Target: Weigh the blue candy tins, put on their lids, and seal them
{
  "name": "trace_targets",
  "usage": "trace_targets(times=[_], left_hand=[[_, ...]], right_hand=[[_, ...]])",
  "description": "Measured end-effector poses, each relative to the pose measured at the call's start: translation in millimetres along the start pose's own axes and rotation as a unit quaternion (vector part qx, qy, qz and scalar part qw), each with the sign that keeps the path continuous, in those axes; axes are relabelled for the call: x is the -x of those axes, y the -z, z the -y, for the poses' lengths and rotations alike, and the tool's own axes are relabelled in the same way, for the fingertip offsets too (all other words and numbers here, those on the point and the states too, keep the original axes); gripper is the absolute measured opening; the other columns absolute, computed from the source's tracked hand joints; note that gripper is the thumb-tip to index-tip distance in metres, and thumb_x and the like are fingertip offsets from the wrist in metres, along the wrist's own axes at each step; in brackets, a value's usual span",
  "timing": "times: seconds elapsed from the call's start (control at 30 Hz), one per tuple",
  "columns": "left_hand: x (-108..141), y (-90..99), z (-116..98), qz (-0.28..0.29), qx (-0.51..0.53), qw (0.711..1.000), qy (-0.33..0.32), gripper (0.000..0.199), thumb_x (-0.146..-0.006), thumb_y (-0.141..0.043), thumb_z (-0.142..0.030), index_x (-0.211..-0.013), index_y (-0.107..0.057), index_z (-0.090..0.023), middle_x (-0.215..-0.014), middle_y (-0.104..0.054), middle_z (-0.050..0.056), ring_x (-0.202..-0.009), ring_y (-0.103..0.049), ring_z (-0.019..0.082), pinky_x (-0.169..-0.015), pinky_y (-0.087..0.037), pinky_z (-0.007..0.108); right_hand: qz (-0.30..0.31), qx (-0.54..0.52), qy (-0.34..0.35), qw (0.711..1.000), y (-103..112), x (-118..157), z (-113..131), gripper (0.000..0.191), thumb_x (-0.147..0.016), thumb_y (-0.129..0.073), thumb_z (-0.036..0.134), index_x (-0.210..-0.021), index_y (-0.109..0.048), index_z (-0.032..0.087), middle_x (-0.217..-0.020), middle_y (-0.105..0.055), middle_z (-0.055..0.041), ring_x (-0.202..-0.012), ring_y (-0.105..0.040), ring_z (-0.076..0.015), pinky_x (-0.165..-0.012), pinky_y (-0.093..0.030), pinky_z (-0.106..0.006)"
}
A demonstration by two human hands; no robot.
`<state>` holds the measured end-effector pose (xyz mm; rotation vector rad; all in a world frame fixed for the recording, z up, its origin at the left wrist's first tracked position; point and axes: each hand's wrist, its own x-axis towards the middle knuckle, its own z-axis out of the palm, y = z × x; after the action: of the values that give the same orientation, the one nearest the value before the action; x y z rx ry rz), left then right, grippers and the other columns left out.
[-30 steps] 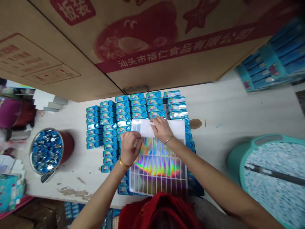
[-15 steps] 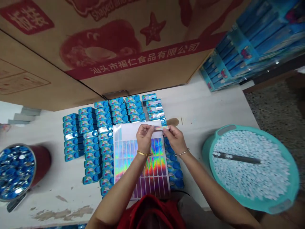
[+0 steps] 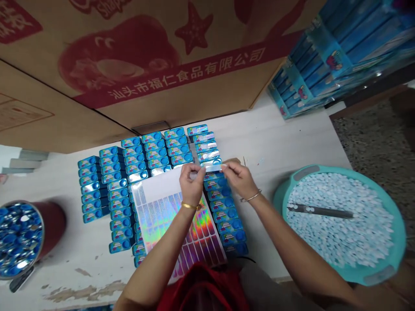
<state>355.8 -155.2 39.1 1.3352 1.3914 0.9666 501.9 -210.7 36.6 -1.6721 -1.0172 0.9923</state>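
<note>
Between my two hands a small shiny sticker strip (image 3: 213, 168) is stretched level, over the right-hand column of blue tins. My left hand (image 3: 192, 183) pinches its left end and my right hand (image 3: 239, 176) pinches its right end. Beneath my left hand and forearm lies a sheet of holographic stickers (image 3: 158, 218), tilted, with a bare white band along its top. Small blue tins (image 3: 223, 214) stand in several columns under and around the sheet. Some tins at the top of the right column (image 3: 207, 146) have shiny strips across them. Whether the held strip touches a tin, I cannot tell.
To the right stands a turquoise tub (image 3: 282, 203) of small white pieces, a dark flat bar (image 3: 320, 211) lying in it. A dark red bucket (image 3: 53, 229) of blue shiny lids is at left. Large cartons (image 3: 181, 103) form the back; blue display boxes (image 3: 311, 73) stack at right.
The sticker sheet has shifted left and tilted, uncovering more of the right column of tins. Both hands still hold the strip, slightly higher in view. The camera view has also turned a little.
</note>
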Motion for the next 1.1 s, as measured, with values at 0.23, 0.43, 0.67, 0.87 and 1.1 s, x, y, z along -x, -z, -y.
trace_targets(times=[0.23,0.43,0.67,0.87,1.1], left_hand=[[-10,-33.2,9,-0.006,-0.258,0.965,-0.054,0.007,-0.076,-0.065,-0.022,-0.07,-0.06,-0.02,-0.094,-0.058,0.004,-0.097,-0.051,0.023,-0.084,-0.037,0.041],[-10,-36.3,18,0.005,-0.333,0.94,-0.072,0.007,-0.076,-0.063,-0.023,-0.071,-0.058,-0.021,-0.097,-0.057,0.007,-0.097,-0.049,0.027,-0.079,-0.034,0.042],[-16,-30.7,16,-0.015,-0.357,0.932,-0.054,0.031,-0.075,-0.063,-0.03,-0.102,-0.049,-0.021,-0.105,-0.053,0.01,-0.101,-0.048,0.03,-0.08,-0.037,0.043],[-15,-34.0,14,0.015,-0.387,0.921,-0.031,0.033,-0.076,-0.064,-0.031,-0.104,-0.05,-0.02,-0.11,-0.052,0.012,-0.105,-0.048,0.033,-0.082,-0.038,0.046],[-24,95.6,20,0.104,-0.345,0.915,-0.183,0.019,-0.093,-0.041,-0.024,-0.101,-0.057,-0.02,-0.102,-0.063,0.008,-0.101,-0.055,0.021,-0.088,-0.038,0.037]], right_hand=[[0.03,0.025,-0.019,0.999,19,-31,-37,0.037,-0.082,-0.054,0.052,-0.062,-0.057,0.021,-0.053,-0.049,0.0015,-0.058,-0.048,-0.0152,-0.055,-0.039,-0.027],[0.042,0.083,0.002,0.996,16,-35,-50,0.035,-0.086,-0.051,0.043,-0.059,-0.056,0.021,-0.055,-0.054,0.0004,-0.059,-0.051,-0.0154,-0.057,-0.041,-0.026],[-0.048,0.055,0.004,0.997,5,-23,-61,0.025,-0.084,-0.056,0.039,-0.093,-0.069,0.02,-0.067,-0.063,-0.0011,-0.07,-0.059,-0.0179,-0.069,-0.048,-0.03],[-0.05,0.012,0.017,0.999,-9,1,-64,0.032,-0.09,-0.049,0.041,-0.1,-0.07,0.02,-0.098,-0.07,-0.0074,-0.094,-0.064,-0.0235,-0.086,-0.049,-0.039],[-0.076,0.241,0.153,0.955,-7,7,-34,0.033,-0.092,-0.048,0.036,-0.112,-0.065,0.015,-0.096,-0.065,-0.0132,-0.093,-0.057,-0.0268,-0.085,-0.044,-0.043]])
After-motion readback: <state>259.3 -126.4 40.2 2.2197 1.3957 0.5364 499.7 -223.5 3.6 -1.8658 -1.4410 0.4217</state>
